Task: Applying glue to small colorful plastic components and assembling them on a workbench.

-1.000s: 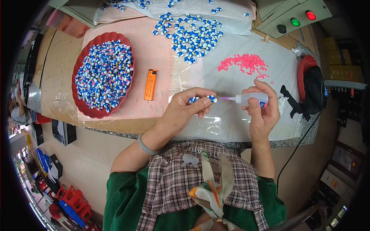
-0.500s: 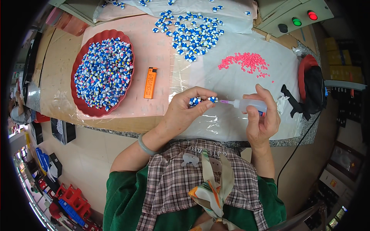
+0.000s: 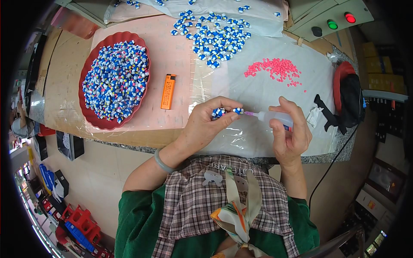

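Between the thumb and fingers of my left hand (image 3: 205, 120) a small blue-and-white piece (image 3: 237, 111) is pinched. More blue-and-white pieces (image 3: 218, 113) rest inside the curled fingers. My right hand (image 3: 293, 135) grips a clear squeeze bottle (image 3: 275, 117) with a thin purplish nozzle, held nearly level. The nozzle points left at the pinched piece; whether it touches cannot be made out. Small pink pieces (image 3: 279, 68) lie scattered beyond my right hand. Farther off, a loose pile of blue-and-white pieces (image 3: 219, 41) spreads over the sheet.
A red scalloped tray (image 3: 84, 105) heaped with blue, white and pink pieces stands at the left. An orange lighter (image 3: 168, 92) lies beside it. At the right are a black cloth (image 3: 350, 99), crumpled white tissue (image 3: 315, 115) and a grey box (image 3: 322, 21) with lit buttons.
My right hand and the bottle have shifted slightly left and tilted a little. My left hand keeps the same pinch in nearly the same place.
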### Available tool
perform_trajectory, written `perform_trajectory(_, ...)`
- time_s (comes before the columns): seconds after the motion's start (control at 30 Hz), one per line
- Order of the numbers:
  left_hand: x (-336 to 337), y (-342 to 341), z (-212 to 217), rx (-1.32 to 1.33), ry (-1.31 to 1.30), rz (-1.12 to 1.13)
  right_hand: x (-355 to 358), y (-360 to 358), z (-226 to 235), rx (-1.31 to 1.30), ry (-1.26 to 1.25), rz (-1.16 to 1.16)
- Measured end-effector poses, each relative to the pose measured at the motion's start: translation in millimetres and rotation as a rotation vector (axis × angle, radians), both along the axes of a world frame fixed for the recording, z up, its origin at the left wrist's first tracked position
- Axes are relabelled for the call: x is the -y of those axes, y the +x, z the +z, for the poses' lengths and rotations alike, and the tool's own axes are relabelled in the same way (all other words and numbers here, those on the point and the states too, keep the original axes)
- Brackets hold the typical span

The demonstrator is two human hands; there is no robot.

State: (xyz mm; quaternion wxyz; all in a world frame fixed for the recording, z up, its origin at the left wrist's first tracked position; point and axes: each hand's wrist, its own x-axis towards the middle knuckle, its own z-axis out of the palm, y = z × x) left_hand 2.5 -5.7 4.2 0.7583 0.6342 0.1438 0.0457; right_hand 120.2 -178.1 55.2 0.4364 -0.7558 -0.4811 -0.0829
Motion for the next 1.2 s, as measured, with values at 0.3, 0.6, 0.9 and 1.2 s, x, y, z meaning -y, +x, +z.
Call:
perform_trajectory(0.3, 0, 2, -2, 0.026, 0.039, 0.02, 7, 4, -5, -0.137, 0.05, -0.045)
perform_trajectory(0.6, -1, 1, 4, -0.111, -0.094, 0.027, 34, 51, -33, -1.083, 0.492, -0.1)
perform_trajectory(0.9, -1, 2, 5, -0.141, -0.173, 0.022, 52, 96, -46, -0.926, 0.215, -0.357)
perform_trajectory(1.2, 1, 3, 1, -0.13, -0.155, 0.012, 16, 145, -61, -0.67, 0.283, -0.437)
